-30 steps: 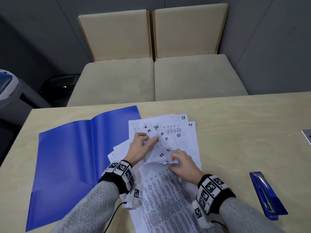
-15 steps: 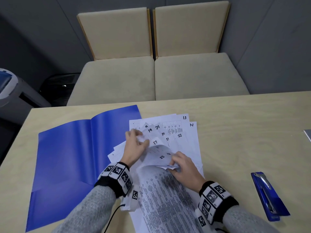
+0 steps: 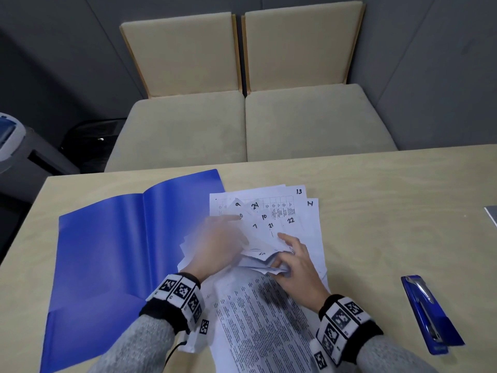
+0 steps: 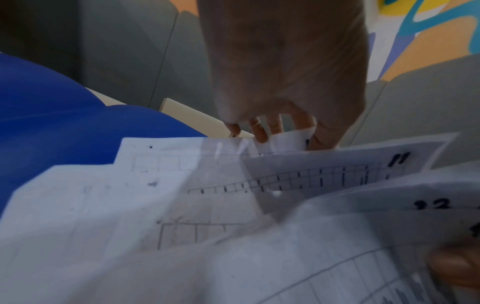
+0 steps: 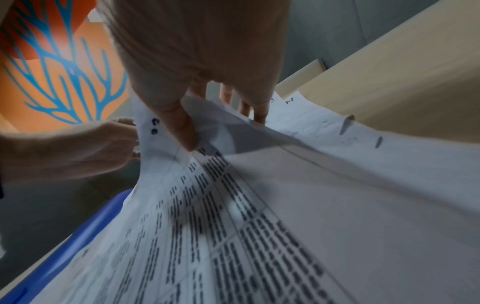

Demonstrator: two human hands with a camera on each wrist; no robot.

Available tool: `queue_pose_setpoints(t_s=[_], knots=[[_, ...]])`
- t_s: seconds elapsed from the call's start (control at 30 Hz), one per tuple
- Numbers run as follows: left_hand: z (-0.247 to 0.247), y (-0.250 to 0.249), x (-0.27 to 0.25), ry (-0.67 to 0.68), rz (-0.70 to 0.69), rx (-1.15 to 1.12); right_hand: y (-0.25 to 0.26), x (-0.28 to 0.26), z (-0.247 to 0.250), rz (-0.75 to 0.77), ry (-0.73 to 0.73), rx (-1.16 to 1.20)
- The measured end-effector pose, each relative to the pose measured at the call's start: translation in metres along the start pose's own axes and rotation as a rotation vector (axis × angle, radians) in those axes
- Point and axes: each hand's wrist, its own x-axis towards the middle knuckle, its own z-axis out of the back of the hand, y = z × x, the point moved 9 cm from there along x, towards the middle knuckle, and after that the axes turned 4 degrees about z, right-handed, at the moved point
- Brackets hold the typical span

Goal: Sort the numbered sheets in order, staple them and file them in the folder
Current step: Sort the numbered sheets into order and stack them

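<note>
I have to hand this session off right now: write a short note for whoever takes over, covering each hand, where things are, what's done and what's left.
Left hand: on the fanned numbered sheets, fingers at a corner; blurred, so the grip is unclear.
Right hand: pinches the lifted sheet corners, thumb on top.
Sheets lie mid-table in a loose, unsorted fan; 9, 24, 10, 7, 21, 22, 13 and 14 show.
Blue folder lies open to the left, partly under the sheets, nothing filed in it.
Blue stapler lies on the table to the right, untouched.
Done: only sorting has begun.
Left: finish ordering, square the stack, staple, file.
</note>
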Motion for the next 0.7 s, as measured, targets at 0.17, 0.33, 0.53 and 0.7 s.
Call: queue_pose_setpoints(t_s=[0.17,0.33,0.53,0.7], knots=[[-0.006,-0.003,0.002,0.115,0.03,-0.107,-0.007,0.006,-0.01,-0.039,0.076,-0.017],[-0.001,-0.001,0.016,0.179,0.375,-0.423,-0.001,0.003,-0.007,-0.028,0.064,0.035],[-0.03,0.019,0.032,0.424,0.497,-0.013,0.008,-0.004,-0.002,-0.044,0.082,0.102],[-0.013,0.0,0.032,0.273,0.282,0.279,0.011,-0.007,0.009,-0.034,0.052,0.135]])
